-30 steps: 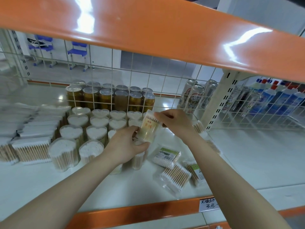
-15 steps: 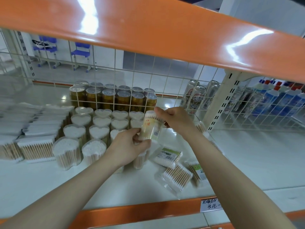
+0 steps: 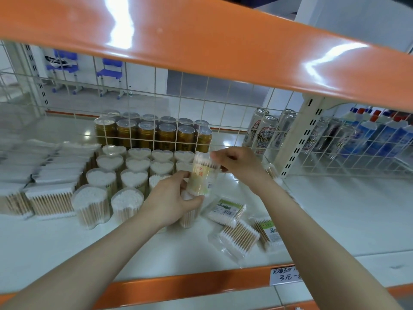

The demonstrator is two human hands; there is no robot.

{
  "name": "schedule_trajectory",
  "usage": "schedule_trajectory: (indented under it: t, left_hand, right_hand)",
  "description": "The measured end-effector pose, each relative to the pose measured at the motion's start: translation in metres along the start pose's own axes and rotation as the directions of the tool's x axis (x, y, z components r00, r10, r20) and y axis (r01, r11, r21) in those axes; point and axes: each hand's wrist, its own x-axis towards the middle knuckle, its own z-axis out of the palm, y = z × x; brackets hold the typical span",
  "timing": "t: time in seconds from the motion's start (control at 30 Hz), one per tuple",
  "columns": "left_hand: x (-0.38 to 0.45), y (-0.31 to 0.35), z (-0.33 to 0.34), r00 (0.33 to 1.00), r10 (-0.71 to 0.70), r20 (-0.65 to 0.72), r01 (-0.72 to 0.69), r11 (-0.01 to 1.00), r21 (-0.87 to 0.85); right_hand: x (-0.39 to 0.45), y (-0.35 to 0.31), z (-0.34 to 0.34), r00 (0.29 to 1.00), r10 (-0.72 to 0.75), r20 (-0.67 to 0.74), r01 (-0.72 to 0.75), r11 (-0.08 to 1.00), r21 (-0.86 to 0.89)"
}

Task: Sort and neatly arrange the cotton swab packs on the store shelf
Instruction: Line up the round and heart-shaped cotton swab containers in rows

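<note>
Clear round tub of cotton swabs with yellow label (image 3: 202, 175) held above white shelf (image 3: 335, 211): bottom gripped by left hand (image 3: 172, 202), top pinched by right hand (image 3: 237, 163). Best set upright beside heart-shaped tubs (image 3: 134, 166), label turned forward.

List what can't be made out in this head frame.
- Held swab tub: label print motion-blurred; base covered by the left hand, top by the right hand.
- Tub behind the left hand: mostly hidden.
- Price tag: right end cut off by the right forearm.
- Flat packs at left: blurred, count unclear.
- Bottles behind the mesh: labels too blurred.
</note>
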Motion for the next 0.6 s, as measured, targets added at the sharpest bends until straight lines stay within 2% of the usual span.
schedule_trajectory:
  t: [0.43,0.6]
  left_hand:
    - [0.007,0.004,0.008,0.999,0.038,0.013,-0.039,0.992,0.118]
    - [0.006,0.001,0.007,0.996,0.048,0.079,-0.069,0.954,0.293]
  right_hand:
    - [-0.002,0.009,-0.012,0.999,0.023,0.031,-0.023,1.000,0.002]
    - [0.000,0.021,-0.016,0.997,0.072,-0.031,-0.074,0.994,-0.075]
